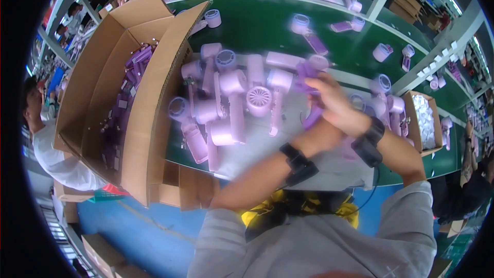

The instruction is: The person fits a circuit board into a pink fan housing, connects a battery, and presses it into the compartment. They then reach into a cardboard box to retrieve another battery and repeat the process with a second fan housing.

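Note:
My right hand (334, 100) is closed round a darker purple plastic piece (304, 74), blurred by motion, above the grey work surface. My left hand (332, 127) is beneath and partly behind the right one at the crossing of the wrists, so its fingers are hidden. Another purple piece (312, 118) shows just left of the hands; I cannot tell whether it is gripped. Many pale purple handheld fans lie heaped left of my hands, among them one with a round grille (259, 99) facing up. More fans (382, 104) sit right of my right hand.
A large open cardboard box (141, 139) at the left holds many purple pieces. At the right stands a small carton (431, 123) of white items. Several fans (300, 23) lie on the green belt (257, 23) beyond. A metal post (437, 54) rises at the right; other people work around.

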Demonstrator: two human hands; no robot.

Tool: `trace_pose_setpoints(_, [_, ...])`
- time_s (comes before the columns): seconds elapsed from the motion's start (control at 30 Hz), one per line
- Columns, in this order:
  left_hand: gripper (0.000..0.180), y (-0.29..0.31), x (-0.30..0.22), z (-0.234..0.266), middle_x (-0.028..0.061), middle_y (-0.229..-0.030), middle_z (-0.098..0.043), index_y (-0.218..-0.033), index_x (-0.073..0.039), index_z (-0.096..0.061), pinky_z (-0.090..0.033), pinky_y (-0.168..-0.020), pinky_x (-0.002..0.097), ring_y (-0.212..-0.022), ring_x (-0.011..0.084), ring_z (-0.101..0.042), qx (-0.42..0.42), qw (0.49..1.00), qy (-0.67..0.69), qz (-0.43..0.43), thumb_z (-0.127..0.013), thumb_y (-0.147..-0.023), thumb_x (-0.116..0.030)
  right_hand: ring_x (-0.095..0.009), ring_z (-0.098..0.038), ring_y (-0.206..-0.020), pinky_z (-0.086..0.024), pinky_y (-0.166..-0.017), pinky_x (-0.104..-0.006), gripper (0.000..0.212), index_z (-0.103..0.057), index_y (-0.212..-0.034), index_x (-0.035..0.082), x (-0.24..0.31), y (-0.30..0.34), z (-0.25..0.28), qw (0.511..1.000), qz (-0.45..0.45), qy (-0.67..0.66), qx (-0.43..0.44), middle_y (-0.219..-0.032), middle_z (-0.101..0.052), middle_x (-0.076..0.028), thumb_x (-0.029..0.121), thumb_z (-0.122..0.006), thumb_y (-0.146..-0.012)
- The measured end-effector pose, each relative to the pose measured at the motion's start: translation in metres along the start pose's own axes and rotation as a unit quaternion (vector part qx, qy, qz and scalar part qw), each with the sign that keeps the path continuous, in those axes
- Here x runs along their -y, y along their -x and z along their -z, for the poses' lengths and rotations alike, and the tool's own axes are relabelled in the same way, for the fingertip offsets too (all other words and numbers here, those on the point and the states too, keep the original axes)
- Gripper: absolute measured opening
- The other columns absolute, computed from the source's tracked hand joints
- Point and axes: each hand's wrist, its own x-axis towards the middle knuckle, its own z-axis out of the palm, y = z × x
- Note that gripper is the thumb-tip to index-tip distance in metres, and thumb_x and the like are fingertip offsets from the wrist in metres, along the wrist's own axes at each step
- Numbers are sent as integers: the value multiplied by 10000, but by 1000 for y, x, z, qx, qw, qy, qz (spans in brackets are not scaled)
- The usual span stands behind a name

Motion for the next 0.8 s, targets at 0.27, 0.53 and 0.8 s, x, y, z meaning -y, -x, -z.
trace_pose_setpoints(0.27, [362,3,-15,6,197,-1183,-621,-1221,-44,-585,-433,-974,465,-1109,351,-588,24,997,-74,25,-575,-872,-139,-166,-590,-867,-503,-764,-320,506,-473,-1287,68,-2,4,7,990,-63,95,88,-1111,-572,-81,165,-703,-846])
trace_pose_setpoints(0.53, [370,-4,-32,49,218,-1123,-642,-1190,-5,-590,-472,-915,441,-1060,355,-616,65,995,-5,69,-614,-843,-131,-140,-624,-758,-479,-634,-289,464,-600,-1218,7,15,-5,17,856,156,423,254,-872,-655,-95,233,-709,-827])
trace_pose_setpoints(0.8, [283,-5,-28,73,197,-992,-663,-1030,34,-609,-503,-809,404,-906,337,-642,63,995,66,45,-667,-794,-110,-116,-615,-707,-480,-634,-274,243,-652,-1044,25,15,-1,29,890,215,376,142,-826,-647,-72,175,-693,-858])
